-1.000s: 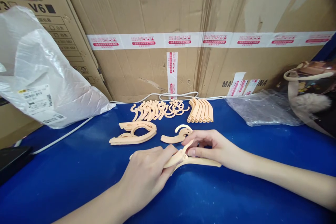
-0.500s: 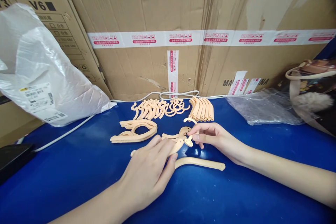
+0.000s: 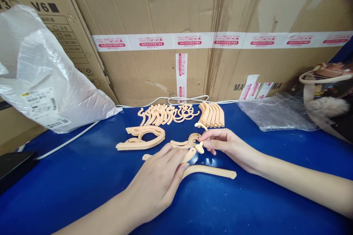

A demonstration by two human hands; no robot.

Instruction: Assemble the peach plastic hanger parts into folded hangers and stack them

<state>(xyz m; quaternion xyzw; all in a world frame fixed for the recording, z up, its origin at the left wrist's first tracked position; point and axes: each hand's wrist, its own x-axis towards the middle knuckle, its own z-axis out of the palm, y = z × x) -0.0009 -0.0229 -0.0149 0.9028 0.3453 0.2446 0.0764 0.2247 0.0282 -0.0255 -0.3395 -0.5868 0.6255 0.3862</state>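
Observation:
My left hand [image 3: 161, 180] is closed on a beige plastic hanger arm [image 3: 190, 155], whose holed end sticks out to the right. Between the thumb and fingers of my right hand [image 3: 220, 143] is a beige hanger hook [image 3: 200, 148]; its round base faces the arm's holed end, very close to it. Whether the two touch I cannot tell. A loose curved hanger arm [image 3: 212, 170] lies in front, partly behind my left thumb. Just beyond my hands are more curved hanger pieces [image 3: 179, 143], partly covered by my fingers.
Folded hanger pieces [image 3: 143, 137] lie at left on the blue table [image 3: 248, 205]. Behind are a pile of hooks [image 3: 168, 114] and a row of arms [image 3: 212, 114]. A white bag [image 3: 55, 73], a clear plastic bag [image 3: 278, 114] and cardboard boxes [image 3: 154, 69] stand around.
The hanger arm in my left hand has shifted slightly right, toward the hook. The hook in my right hand has tilted a little, its base moving slightly right.

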